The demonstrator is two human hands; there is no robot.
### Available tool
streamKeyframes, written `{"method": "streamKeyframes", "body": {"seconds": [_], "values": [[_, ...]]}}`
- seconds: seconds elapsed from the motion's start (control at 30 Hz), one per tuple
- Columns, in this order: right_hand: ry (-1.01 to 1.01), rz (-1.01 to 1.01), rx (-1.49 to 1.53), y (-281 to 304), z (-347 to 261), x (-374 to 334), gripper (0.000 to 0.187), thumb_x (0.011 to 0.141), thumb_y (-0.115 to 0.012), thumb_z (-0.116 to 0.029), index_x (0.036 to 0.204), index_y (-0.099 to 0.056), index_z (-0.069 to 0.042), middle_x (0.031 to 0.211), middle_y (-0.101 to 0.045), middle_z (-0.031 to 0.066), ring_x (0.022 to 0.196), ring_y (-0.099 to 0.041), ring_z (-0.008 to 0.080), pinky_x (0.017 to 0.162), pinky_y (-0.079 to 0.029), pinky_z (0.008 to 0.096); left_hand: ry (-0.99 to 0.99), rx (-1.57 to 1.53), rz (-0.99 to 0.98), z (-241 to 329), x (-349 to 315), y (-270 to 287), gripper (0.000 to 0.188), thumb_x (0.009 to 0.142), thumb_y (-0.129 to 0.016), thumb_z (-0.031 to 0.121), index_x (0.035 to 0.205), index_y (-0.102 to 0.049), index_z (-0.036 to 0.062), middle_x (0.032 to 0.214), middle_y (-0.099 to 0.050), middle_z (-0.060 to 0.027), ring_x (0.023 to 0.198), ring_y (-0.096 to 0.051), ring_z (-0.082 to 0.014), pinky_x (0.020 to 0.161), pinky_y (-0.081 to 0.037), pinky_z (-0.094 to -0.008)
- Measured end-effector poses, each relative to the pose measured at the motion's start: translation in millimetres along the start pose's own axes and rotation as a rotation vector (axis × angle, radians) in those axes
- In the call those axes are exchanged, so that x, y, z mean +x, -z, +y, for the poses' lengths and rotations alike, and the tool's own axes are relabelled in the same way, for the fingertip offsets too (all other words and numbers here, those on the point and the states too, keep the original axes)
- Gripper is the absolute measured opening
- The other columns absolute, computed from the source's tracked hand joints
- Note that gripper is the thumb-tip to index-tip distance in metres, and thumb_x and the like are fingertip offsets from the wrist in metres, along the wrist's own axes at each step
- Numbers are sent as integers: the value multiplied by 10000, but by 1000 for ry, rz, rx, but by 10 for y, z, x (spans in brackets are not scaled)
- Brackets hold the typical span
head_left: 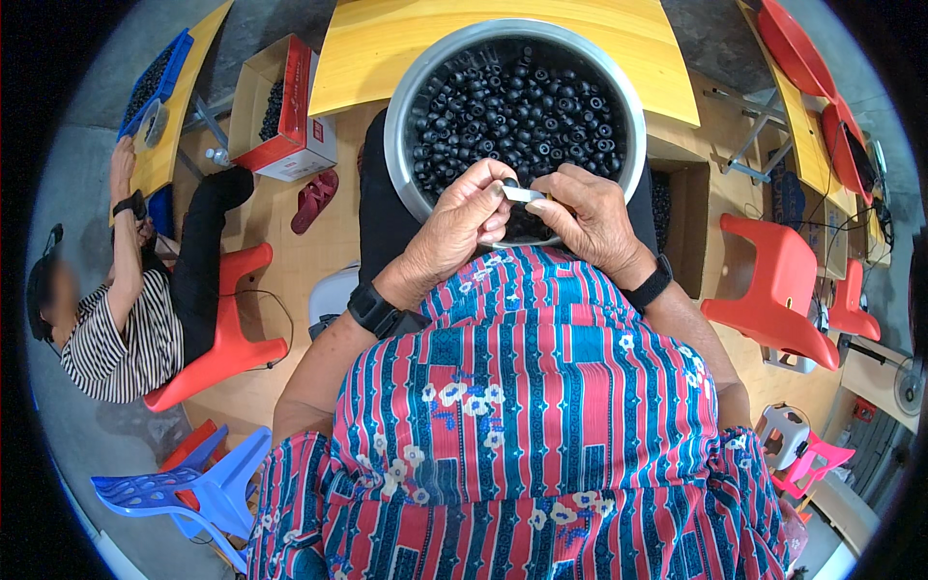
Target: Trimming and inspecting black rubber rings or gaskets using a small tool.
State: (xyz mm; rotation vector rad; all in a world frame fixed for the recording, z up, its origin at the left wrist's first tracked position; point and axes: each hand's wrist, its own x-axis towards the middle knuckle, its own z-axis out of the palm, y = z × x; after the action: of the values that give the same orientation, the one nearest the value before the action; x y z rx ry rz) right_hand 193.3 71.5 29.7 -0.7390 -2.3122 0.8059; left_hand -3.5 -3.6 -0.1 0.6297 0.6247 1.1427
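A wide metal basin (633, 126) in front of me holds a heap of small black round parts (522, 111), several with a hole or ring in the end. Over its near rim, my left hand (464, 217) is closed in a pinch around one small black part (510, 182). My right hand (592, 217) is closed on a small knife, whose short pale blade (522, 194) reaches across to the left fingertips and lies against or just beside the part. The knife's handle is mostly hidden in my right fingers.
Beyond the basin is a yellow table (358, 48). To the left stands a red-and-white carton (304, 145) with black parts, near a dark red slipper (314, 201) and a seated co-worker (126, 329). Red stools (773, 280) are at the right; a blue chair (208, 478) sits lower left.
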Motion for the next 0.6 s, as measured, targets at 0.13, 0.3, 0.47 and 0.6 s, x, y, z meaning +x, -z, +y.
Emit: {"method": "streamKeyframes", "body": {"seconds": [0.13, 0.3, 0.47, 0.6], "values": [[-6, -8, 5, 6, -20, 9, 187, 870, -664, -241, 898, -669, -56, 763, -616, 118, 726, -631, 321, 639, -500, 393, -8, 23, -28, -2, 17, 21, 196, 1034, -485, 260, 1117, -492, 82, 826, -432, 25, 684, -382, -44, 583, -329, -184], [-250, 98, 103, -5, 102, 50, 205, 893, -639, -207, 895, -663, -3, 822, -641, 173, 803, -629, 366, 716, -499, 397, 9, -3, -67, -5, -3, -29, 192, 1034, -482, 268, 1095, -486, 86, 858, -432, 16, 684, -364, -47, 599, -338, -185], [-201, 104, 236, -52, 89, 17, 254, 881, -666, -216, 957, -664, 27, 849, -655, 183, 810, -650, 337, 728, -503, 369, 5, -19, 23, 20, -2, -61, 189, 1041, -466, 264, 1096, -489, 85, 857, -438, 13, 687, -366, -47, 600, -339, -182], [-124, 84, 269, -34, 20, 25, 308, 822, -730, -173, 1061, -668, 11, 945, -688, 168, 853, -674, 304, 760, -519, 344, 20, -45, 42, 2, 12, -54, 203, 1045, -456, 268, 1115, -494, 81, 864, -447, 12, 683, -363, -43, 599, -340, -181]]}}
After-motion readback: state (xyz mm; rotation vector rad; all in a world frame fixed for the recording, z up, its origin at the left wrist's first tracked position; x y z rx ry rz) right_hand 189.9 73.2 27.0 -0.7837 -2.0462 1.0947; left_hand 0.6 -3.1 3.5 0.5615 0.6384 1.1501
